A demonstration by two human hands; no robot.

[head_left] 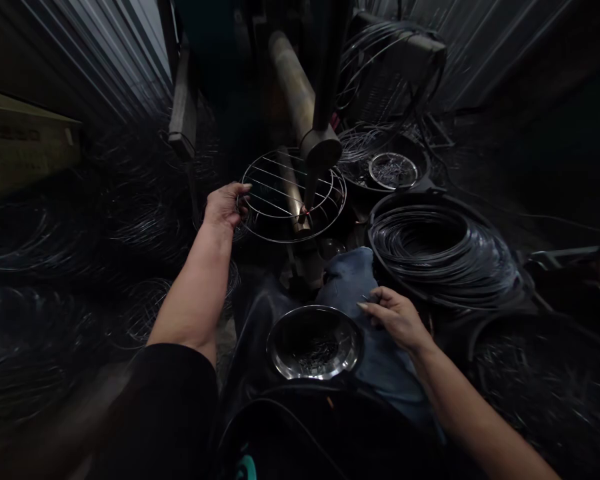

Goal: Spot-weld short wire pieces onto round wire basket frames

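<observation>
Round wire grid [291, 193], a ring crossed by parallel wires, lying level under the tapered upper electrode [320, 157] of a spot welder, whose tip meets the grid at a small red glow [304, 212] near the ring's front edge. The left hand [225, 205] grips the ring at its left rim, fingers curled over the wire. The right hand [395, 317] rests on the blue-clad knee [350, 280], fingers loosely bent; it seems to pinch a small dark piece, but this is too dim to confirm. Just beside that hand, a shallow steel bowl [314, 343] holds short wire bits. To the right lies a stack of wire rings [443, 250]; behind it, a second bowl [393, 170].

Risk, as judged: with only one hand steadying the ring, the grid may tip or rotate at the electrode, misplacing the weld; fingers close to the hot joint could be burned.
</observation>
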